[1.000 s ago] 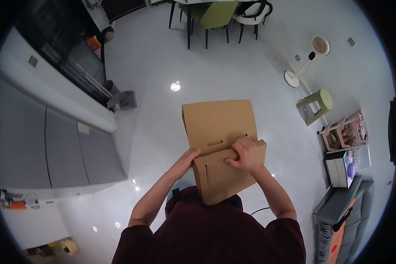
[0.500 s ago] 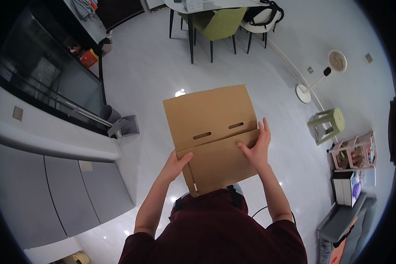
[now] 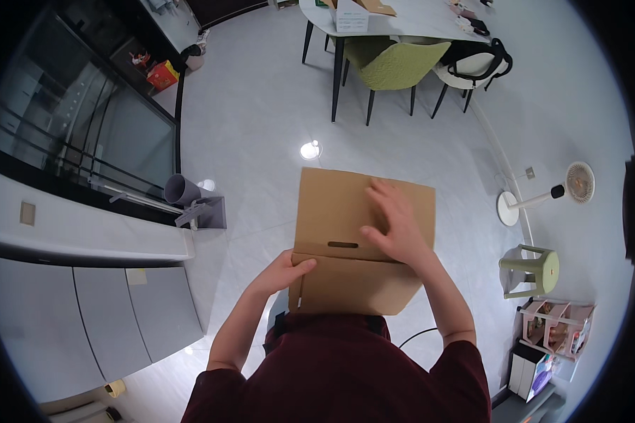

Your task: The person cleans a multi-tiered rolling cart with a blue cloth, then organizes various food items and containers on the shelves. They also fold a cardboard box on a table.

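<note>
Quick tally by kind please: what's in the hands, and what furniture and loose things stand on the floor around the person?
Cardboard box, flattened, held by left hand and right hand: 1
Chairs: green chair, white chair: 2
Table: 1
Green stool: 1
Standing fan: 1
Total: 6

Item: flattened brown cardboard box [image 3: 346, 247], held before my chest above the pale floor.
Pose: nearly flat, far flap extended.
Detail: slot-shaped hand hole near the fold.
</note>
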Demonstrator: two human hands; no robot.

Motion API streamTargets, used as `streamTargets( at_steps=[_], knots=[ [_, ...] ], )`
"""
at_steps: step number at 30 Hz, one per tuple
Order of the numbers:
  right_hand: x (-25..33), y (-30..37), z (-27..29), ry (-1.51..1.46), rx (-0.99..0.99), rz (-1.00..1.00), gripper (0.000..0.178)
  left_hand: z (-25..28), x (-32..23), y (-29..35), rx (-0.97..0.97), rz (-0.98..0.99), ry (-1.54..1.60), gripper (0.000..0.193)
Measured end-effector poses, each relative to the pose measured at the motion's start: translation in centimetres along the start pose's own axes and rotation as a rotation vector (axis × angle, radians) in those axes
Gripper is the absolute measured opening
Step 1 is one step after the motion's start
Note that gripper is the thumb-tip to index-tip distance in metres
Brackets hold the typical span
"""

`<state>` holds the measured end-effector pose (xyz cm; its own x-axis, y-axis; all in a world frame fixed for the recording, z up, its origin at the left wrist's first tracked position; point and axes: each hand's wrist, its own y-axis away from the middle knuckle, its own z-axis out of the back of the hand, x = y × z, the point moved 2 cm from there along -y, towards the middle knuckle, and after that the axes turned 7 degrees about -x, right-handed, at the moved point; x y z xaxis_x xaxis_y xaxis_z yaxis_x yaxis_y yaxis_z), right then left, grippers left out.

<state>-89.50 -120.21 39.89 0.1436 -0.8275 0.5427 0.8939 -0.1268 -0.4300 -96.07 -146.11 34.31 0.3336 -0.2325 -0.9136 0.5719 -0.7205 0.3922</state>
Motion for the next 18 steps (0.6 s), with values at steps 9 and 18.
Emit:
streamTargets(
  at_steps=[9, 18],
  knots=[
    [-7.0, -13.0, -6.0, -0.512, 0.902, -0.516, 0.065, 6.1, -4.9, -13.3, -0.117, 0.039, 0.010, 0.034],
    [-12.2, -31.1, -8.2, -0.314, 1.073, -0.574, 0.061, 15.3, -15.2, -29.8, -0.362, -0.210, -0.196, 0.029]
  ],
)
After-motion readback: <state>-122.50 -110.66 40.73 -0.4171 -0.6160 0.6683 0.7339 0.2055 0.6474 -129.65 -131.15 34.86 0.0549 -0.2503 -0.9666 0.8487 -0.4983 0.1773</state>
